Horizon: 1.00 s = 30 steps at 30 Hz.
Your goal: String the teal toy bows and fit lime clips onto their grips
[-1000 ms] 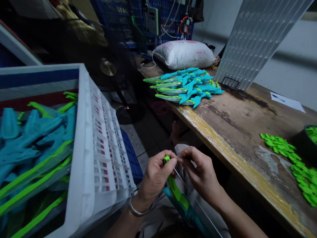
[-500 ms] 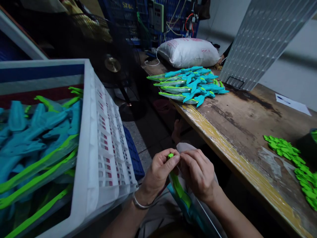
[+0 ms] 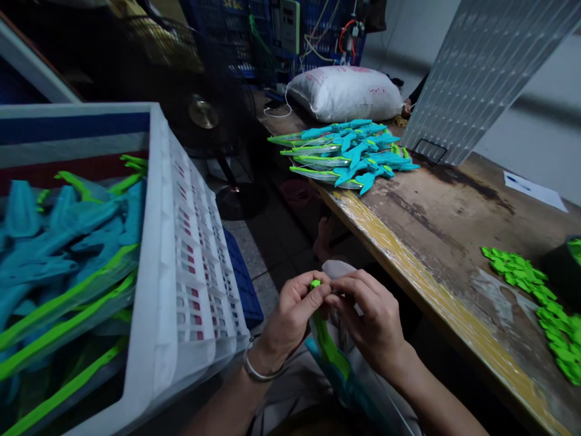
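My left hand [image 3: 295,312] is closed around the tip of a teal-and-green plastic piece [image 3: 331,351], its thumb and forefinger pinched beside a small bright green end [image 3: 315,283]. The piece slants down over my lap, its lower part dim. Fingertips of my right hand [image 3: 370,315] meet the left thumb at that tip in a pinch. A thin white string [image 3: 397,409] runs from under the right hand down along the piece. Its end between the fingers is hidden.
At left, a white plastic crate [image 3: 149,254] holds several similar pieces. On the worktable [image 3: 436,224] lie a pile of teal-and-green pieces [image 3: 358,151], small green parts [image 3: 512,266], a white sack [image 3: 347,94] and paper [image 3: 535,189]. Another person's hand [image 3: 407,107] shows behind the sack.
My right hand has turned and its fingers have shifted slightly at the tip of the piece. The left hand keeps its hold. The view has moved a little.
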Motion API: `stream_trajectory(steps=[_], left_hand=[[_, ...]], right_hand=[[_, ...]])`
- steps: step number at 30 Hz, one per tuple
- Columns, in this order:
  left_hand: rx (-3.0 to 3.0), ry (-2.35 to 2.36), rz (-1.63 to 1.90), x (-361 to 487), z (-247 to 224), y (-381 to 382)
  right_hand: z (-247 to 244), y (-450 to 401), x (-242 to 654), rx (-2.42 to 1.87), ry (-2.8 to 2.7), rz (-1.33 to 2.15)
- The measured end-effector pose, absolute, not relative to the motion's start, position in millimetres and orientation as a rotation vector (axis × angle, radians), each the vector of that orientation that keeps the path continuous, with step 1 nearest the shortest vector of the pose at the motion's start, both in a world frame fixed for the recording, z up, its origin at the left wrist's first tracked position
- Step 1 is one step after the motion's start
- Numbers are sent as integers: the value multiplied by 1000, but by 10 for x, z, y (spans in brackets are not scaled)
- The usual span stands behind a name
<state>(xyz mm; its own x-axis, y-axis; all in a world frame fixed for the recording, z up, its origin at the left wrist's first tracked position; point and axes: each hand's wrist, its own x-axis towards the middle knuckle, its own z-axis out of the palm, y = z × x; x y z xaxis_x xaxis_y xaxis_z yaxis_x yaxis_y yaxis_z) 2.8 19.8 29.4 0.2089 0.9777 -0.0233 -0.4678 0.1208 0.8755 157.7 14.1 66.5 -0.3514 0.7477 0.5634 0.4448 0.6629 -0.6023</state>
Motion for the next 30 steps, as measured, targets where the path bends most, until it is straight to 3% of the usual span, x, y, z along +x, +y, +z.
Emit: stream_trajectory(steps=[10,17,22,30], left_hand=[[895,770,1202,106,268,244],[758,676,1229,205,388,472],[678,681,1351,362,663,916],[568,764,1718,355,1141,2126]], right_hand=[[908,88,1819,-1097,-2263,399],[1244,187,1918,-1160,-2819,8],[1654,742,1775,-1396,-3135,-355],[2263,1675,1806,-1711,-2832,-812]])
